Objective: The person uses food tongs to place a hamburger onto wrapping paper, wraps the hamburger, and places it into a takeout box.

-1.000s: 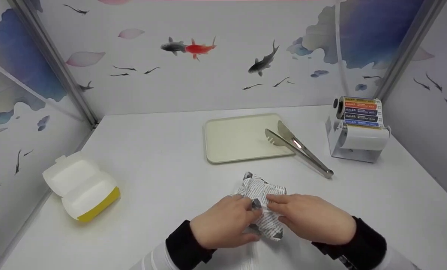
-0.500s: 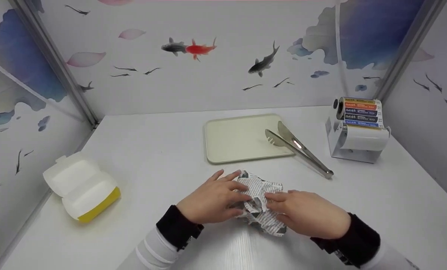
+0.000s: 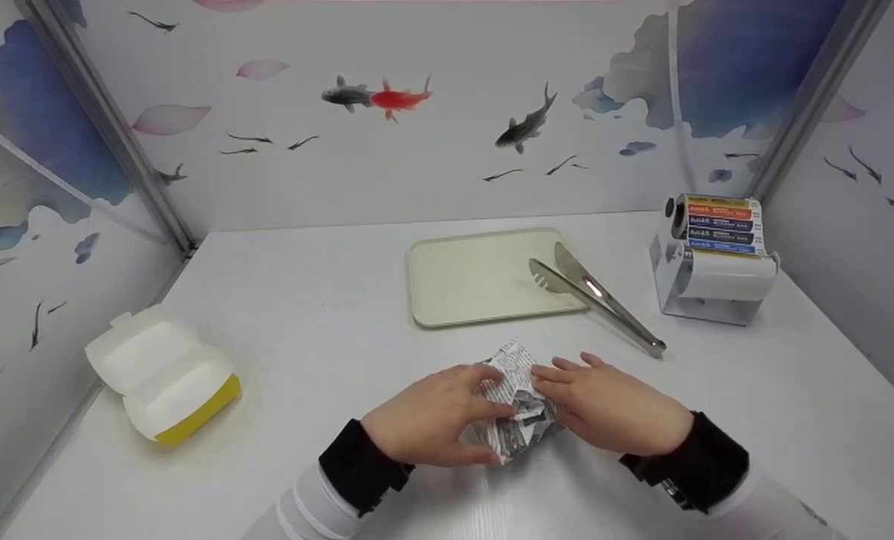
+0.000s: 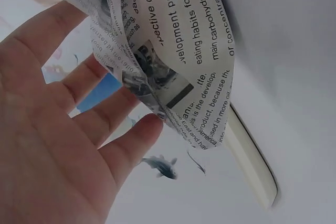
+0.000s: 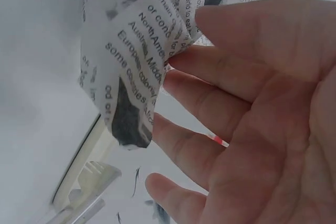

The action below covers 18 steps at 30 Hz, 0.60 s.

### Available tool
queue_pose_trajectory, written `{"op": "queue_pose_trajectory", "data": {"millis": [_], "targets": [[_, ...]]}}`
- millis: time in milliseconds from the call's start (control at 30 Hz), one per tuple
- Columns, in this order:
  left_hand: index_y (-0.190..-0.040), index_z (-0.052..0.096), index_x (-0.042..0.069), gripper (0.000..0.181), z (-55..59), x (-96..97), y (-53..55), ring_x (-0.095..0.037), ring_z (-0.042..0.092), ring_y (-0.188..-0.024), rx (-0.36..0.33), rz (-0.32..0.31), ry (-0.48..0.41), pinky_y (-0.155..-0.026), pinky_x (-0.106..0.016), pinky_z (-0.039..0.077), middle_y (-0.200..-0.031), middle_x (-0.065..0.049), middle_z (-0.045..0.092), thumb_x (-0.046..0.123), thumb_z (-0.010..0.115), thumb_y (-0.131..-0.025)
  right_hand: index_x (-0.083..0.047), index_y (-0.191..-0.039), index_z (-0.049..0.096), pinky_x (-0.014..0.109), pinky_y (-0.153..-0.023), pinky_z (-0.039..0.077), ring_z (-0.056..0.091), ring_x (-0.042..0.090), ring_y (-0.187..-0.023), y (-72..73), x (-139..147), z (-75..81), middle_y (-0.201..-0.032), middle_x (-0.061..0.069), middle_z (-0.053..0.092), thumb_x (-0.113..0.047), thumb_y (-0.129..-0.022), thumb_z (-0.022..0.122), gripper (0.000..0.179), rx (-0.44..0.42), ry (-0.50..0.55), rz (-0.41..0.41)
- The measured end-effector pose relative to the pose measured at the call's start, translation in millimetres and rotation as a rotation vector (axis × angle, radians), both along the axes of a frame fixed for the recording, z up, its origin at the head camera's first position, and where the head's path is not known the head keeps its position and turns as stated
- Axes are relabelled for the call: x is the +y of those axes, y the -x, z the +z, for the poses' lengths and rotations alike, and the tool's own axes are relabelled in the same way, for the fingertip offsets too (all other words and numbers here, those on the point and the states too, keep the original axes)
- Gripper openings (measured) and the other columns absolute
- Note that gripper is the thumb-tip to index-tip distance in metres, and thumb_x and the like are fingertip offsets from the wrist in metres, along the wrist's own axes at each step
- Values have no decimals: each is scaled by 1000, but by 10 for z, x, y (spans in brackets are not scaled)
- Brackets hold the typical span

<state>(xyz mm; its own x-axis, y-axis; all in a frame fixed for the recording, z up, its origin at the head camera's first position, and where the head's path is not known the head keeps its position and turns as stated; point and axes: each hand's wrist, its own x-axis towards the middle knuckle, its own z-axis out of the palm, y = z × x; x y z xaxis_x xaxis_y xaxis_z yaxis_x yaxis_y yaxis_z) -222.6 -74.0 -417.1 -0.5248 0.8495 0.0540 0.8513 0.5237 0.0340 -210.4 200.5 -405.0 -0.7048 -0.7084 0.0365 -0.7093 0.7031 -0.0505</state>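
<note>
A crumpled, folded bundle of newsprint-patterned wrapping paper lies on the table before me, between my hands. At its left side my left hand rests with loosely bent fingers on the paper, thumb low near the front corner. From the right my right hand touches it with nearly straight fingers. The left wrist view has the fingertips against the edge of the printed paper. Extended fingers meet a folded paper flap in the right wrist view. Whatever the paper covers is hidden.
Behind the bundle lies a pale cream tray, with metal tongs resting across its right edge. A label roll dispenser stands at the back right. On the left sits an opened white clamshell box with a yellow front.
The paper bundle has turned clockwise between my hands. My left hand went forward and left, then back in to the right; my right hand has shifted slightly away from me.
</note>
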Motion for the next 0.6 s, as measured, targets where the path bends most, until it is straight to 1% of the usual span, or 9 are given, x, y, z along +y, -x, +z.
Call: {"op": "queue_pose_trajectory", "data": {"millis": [67,100,167,233,333,400,467,533,600], "targets": [[-146,64,32,60,-15,26,-29,-25,60,-134,50,5,21,-112,-38,52,-161,-9,52,64,66,-95,-6,-146,61,70,-112,44,59,43,-140,9,19,10,-154,12,61,-14,-100,66,47,-12,0,-5],[-146,63,32,61,-22,42,-42,-26,60,-133,75,6,33,-110,-38,53,-163,-8,50,66,65,-95,-7,-147,61,71,-113,43,57,44,-141,11,33,21,-155,13,60,-13,-100,66,48,-14,4,-6],[-147,63,34,63,-34,67,-69,-26,61,-125,128,12,54,-102,-37,54,-162,-7,51,69,62,-95,-9,-148,60,73,-114,41,55,44,-143,12,57,56,-155,13,59,-10,-99,67,50,-12,13,-3],[-147,62,35,64,-48,88,-89,-25,61,-120,149,26,60,-97,-37,55,-161,-6,53,71,61,-95,-13,-145,64,74,-114,40,55,43,-144,-3,84,99,-153,12,61,-7,-98,67,48,-10,22,12],[-148,61,36,65,-55,108,-107,-27,59,-127,134,55,50,-101,-41,55,-160,-5,53,72,60,-94,-19,-137,71,73,-114,40,59,40,-141,-37,109,152,-148,8,66,-2,-96,66,44,-13,18,52],[-148,61,37,65,-56,106,-108,-29,56,-135,121,62,38,-108,-45,53,-159,-5,54,72,60,-94,-22,-131,75,73,-114,40,61,38,-139,-53,103,171,-145,6,69,-1,-96,65,42,-23,9,79],[-148,61,36,64,-45,102,-104,-31,53,-142,113,58,27,-115,-47,50,-156,-5,56,72,60,-95,-22,-129,76,74,-113,41,63,38,-137,-60,93,171,-143,5,70,0,-96,65,41,-30,1,93],[-146,63,35,61,-26,86,-95,-28,54,-142,94,42,17,-117,-47,48,-153,-5,57,70,61,-95,-23,-128,77,74,-113,40,64,38,-137,-57,82,162,-143,5,70,0,-96,64,41,-36,-4,90],[-143,66,34,57,-2,60,-82,-25,56,-139,54,24,-1,-117,-44,48,-150,-6,59,65,65,-96,-23,-128,77,74,-113,40,63,38,-137,-46,79,149,-143,4,70,2,-96,64,43,-41,-5,79]]}}
